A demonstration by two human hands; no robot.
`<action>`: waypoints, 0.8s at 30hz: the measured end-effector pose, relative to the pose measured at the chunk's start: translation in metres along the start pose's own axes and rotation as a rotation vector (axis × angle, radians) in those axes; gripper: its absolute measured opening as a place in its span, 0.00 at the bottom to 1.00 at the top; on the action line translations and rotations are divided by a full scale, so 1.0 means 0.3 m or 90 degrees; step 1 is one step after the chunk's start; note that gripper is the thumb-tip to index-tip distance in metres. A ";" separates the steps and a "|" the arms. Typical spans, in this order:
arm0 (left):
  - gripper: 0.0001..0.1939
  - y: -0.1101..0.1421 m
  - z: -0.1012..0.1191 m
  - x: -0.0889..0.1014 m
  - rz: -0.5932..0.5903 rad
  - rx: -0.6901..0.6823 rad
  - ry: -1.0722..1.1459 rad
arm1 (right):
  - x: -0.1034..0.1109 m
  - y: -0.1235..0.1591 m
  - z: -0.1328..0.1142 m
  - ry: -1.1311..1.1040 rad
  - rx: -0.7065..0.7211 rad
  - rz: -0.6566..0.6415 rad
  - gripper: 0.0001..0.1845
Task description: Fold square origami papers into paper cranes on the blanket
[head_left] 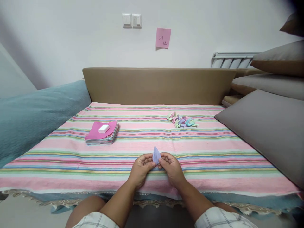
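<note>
A small folded lavender paper piece (156, 155) stands point-up between my two hands, just above the striped sheet (152, 139) near its front edge. My left hand (141, 168) pinches its left side with curled fingers. My right hand (171, 167) pinches its right side the same way. To the far left lies a stack of coloured square papers (102, 133), pink on top, with a small white block (104, 128) resting on it. A pile of several small folded paper figures (182, 121) in pastel colours lies at the far right.
A teal blanket (35, 114) is heaped along the left side. Grey cushions (268, 126) lean along the right. A tan headboard (156, 85) runs across the back, beneath a wall with a pink sticky note (163, 38) and switches (131, 20). My knees show below the sheet's edge.
</note>
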State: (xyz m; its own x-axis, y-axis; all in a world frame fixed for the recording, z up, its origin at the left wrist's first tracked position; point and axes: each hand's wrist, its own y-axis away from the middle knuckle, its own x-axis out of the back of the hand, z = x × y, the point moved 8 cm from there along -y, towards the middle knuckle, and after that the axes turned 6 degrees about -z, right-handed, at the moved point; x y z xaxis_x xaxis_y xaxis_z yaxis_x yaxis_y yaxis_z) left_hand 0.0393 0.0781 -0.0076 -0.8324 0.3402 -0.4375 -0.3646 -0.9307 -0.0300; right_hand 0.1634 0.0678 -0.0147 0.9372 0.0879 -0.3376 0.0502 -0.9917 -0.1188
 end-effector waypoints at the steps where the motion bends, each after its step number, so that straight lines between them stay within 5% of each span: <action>1: 0.20 0.002 -0.001 -0.005 -0.009 0.003 0.014 | 0.004 0.001 0.003 -0.016 -0.001 0.001 0.14; 8: 0.19 0.057 0.048 -0.074 -0.022 0.029 0.057 | -0.015 0.054 -0.052 -0.072 0.002 0.017 0.15; 17: 0.19 0.299 0.156 -0.183 -0.017 0.004 0.069 | -0.155 0.280 -0.201 -0.159 -0.025 0.005 0.19; 24: 0.20 0.403 0.144 -0.241 -0.025 -0.002 0.104 | -0.181 0.391 -0.237 -0.198 -0.021 -0.025 0.18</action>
State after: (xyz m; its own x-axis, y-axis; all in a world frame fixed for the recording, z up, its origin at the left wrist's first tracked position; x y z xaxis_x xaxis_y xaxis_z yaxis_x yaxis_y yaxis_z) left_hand 0.0374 -0.0531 0.0593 -0.7391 0.3498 -0.5756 -0.3934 -0.9179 -0.0527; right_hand 0.1430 -0.0600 0.0561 0.7845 0.1457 -0.6028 0.1003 -0.9890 -0.1084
